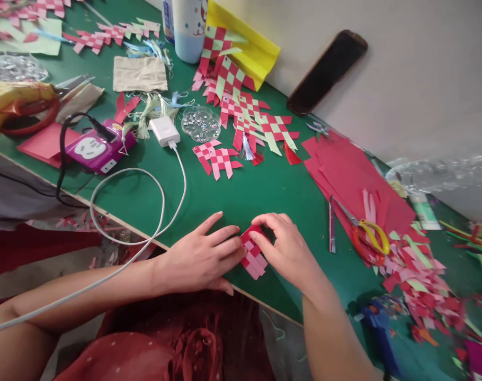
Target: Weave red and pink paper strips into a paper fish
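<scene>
A small woven piece of red and pink paper strips (253, 254) lies on the green table (265, 190) near its front edge. My left hand (203, 256) rests flat on the table with its fingers stretched out, the fingertips pressing the left side of the weave. My right hand (286, 246) is curled over the top right of the weave, fingers pinching a red strip there.
Several finished woven paper fish (219, 159) lie farther back. Red paper sheets (348, 180), yellow-handled scissors (366, 238) and paper scraps (419, 275) are at right. A white charger (164, 130) with cable, a pink power strip (98, 151), a dish of beads (201, 123) and a phone (327, 71) are around.
</scene>
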Tool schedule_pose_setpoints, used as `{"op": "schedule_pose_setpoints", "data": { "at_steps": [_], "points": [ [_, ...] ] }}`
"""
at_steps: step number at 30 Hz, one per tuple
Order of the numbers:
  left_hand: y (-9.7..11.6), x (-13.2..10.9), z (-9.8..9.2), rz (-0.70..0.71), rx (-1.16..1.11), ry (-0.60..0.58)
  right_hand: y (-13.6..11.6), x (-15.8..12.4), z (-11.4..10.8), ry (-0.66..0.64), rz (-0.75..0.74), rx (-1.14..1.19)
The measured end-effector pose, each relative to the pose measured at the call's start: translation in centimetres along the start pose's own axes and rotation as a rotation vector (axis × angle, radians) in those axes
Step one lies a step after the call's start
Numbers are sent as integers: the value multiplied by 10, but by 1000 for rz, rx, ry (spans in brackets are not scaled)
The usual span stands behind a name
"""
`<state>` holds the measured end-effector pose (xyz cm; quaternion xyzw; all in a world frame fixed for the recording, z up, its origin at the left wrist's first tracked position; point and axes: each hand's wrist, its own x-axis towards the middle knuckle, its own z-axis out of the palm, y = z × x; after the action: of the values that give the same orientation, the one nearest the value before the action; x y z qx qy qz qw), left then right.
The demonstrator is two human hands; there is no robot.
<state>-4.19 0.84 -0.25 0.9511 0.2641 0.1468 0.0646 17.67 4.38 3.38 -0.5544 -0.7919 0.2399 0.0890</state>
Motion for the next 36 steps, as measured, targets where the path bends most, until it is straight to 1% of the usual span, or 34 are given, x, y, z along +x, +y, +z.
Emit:
{"op": "schedule_pose_setpoints", "data": {
  "at_steps": [4,10,12,15,18,20,23,25,29,32,34,36],
  "points": [
    [-1,0,-1,-6,-12,-13,3,2,0,18,-15,8],
    [-1,-1,1,-7,-4,-20,7,5,7,52,-46,-33],
    [-1,-1,3,-5,0,-18,9,6,8,91,-73,-61],
    [-1,-2,6,-9,1,-1,14,1,7,202,-84,-87],
    [-1,-3,7,-7,2,9,14,-18,7,332,-63,-93],
    [-1,-3,7,-4,10,0,10,-37,11,377,-67,-100],
    [0,-3,6,-5,30,-24,1,-67,26,336,-34,-111],
    [0,-3,6,-8,44,-30,-3,-80,36,339,-7,-110],
    [2,-3,3,2,71,-23,-8,-86,47,381,48,-123],
    [4,-3,2,30,67,-26,-14,-84,46,344,102,-104],
    [5,-4,4,30,48,-13,-15,-88,44,343,99,-55],
    [5,-5,7,28,25,-2,-6,-101,41,433,99,-10]
  ]
}}
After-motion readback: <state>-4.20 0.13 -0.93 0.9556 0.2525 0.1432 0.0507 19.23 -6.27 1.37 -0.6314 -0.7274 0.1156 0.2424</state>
